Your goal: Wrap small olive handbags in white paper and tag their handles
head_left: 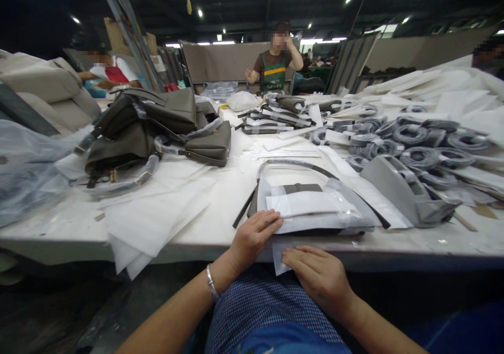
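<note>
the left hand (pixel 255 237) is held over the near edge of the table (pixel 214 229), fingers extended; the right hand (pixel 321 276) is held just short of it, fingers together.

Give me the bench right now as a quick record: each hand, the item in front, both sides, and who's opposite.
left hand: resting at wrapped bag's near left corner
right hand: fingers on translucent sheet; pinch unclear
front: wrapped bag, dark strap behind
left side: dark bags, white sheets
right side: grey coils
opposite: co-worker, green apron
</note>
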The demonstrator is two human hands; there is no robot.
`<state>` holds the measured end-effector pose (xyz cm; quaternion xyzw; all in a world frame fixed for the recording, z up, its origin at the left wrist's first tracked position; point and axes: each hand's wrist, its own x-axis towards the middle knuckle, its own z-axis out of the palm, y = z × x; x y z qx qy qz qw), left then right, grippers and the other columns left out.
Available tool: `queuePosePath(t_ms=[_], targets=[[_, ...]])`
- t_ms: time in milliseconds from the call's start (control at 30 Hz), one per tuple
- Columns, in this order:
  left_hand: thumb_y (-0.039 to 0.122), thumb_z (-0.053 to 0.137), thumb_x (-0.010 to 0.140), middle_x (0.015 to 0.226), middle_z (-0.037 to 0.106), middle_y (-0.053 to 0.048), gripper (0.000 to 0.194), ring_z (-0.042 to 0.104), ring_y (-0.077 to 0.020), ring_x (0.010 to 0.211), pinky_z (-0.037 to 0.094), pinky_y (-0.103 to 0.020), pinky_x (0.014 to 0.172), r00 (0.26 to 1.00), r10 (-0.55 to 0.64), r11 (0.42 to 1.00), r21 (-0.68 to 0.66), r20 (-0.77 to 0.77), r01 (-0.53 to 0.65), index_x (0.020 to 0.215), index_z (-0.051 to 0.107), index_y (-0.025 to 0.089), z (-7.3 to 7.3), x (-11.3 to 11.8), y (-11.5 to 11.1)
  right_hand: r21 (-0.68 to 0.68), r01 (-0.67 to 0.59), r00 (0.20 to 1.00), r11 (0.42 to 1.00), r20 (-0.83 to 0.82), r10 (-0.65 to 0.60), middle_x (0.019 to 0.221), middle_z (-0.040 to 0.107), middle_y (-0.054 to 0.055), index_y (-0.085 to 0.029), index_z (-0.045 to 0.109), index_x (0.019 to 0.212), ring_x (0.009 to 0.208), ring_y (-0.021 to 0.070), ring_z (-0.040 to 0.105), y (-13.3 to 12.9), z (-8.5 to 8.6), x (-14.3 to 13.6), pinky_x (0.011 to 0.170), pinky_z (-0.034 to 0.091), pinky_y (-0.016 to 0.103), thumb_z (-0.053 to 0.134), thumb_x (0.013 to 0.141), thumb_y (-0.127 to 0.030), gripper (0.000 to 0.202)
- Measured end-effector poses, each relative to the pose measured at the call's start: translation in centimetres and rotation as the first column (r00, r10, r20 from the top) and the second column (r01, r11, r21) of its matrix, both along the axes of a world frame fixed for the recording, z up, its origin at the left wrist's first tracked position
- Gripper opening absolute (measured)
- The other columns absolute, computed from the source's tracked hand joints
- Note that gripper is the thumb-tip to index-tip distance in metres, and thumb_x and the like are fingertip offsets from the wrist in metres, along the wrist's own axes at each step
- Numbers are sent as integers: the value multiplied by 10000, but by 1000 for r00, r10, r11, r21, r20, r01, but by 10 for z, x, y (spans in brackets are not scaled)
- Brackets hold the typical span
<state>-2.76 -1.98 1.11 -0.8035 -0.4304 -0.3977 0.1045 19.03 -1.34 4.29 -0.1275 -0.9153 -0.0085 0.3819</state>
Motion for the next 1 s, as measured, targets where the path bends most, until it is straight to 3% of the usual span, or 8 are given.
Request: queuePosePath(t_ms=[167, 333, 467, 567, 733, 1000], targets=[[119, 476, 986, 1311, 640, -114, 329, 556, -229, 1283, 511, -428, 1056, 1000, 6, 1000, 15, -19, -6, 1291, 593, 163, -1, 1, 0, 13, 16, 1000, 1000, -8, -16, 931, 784, 22, -181, 696, 1019, 816, 139, 737, 4, 11, -3, 863, 576, 280, 512, 894, -7, 283], [120, 516, 969, 1309, 633, -125, 339, 550, -228, 1285, 503, -421, 1060, 1000, 5, 1000, 16, -20, -5, 1300, 577, 164, -2, 1, 1, 64, 65, 998, 996, 6, -65, 881, 780, -10, -215, 704, 991, 757, 124, 714, 33, 35, -11, 914, 512, 284, 536, 920, -73, 231], [142, 495, 983, 1292, 633, -121, 307, 569, -224, 1248, 512, -413, 1040, 1000, 10, 1000, -28, -1, -10, 1276, 585, 165, -1, 1, 1, 3, 142, 989, 990, 39, -142, 812, 772, -26, -243, 722, 898, 697, 131, 685, 58, 45, -21, 860, 479, 295, 546, 952, -168, 199], [168, 476, 996, 1261, 638, -119, 252, 578, -226, 1215, 516, -408, 1019, 999, 20, 996, -93, 36, -17, 1208, 612, 155, 1, 3, 0, -60, 237, 964, 970, 137, -227, 770, 759, -28, -239, 717, 819, 696, 154, 667, 70, 49, -29, 796, 449, 309, 616, 934, -243, 153], [130, 439, 991, 1157, 667, -114, 214, 610, -214, 1141, 530, -380, 982, 995, 14, 994, -111, 102, -3, 1095, 626, 137, 4, 3, 1, -114, 354, 898, 928, 318, -304, 786, 733, -23, -231, 686, 825, 775, 180, 655, 82, 48, -38, 829, 390, 331, 661, 912, -287, 106], [126, 473, 980, 1155, 675, -105, 211, 638, -195, 1102, 550, -345, 957, 989, 15, 997, -83, 150, -3, 1157, 583, 154, 3, 2, 4, -251, 457, 793, 853, 551, -262, 854, 651, 9, -215, 632, 840, 837, 196, 590, 99, 53, -49, 721, 367, 307, 641, 902, -273, 85]])
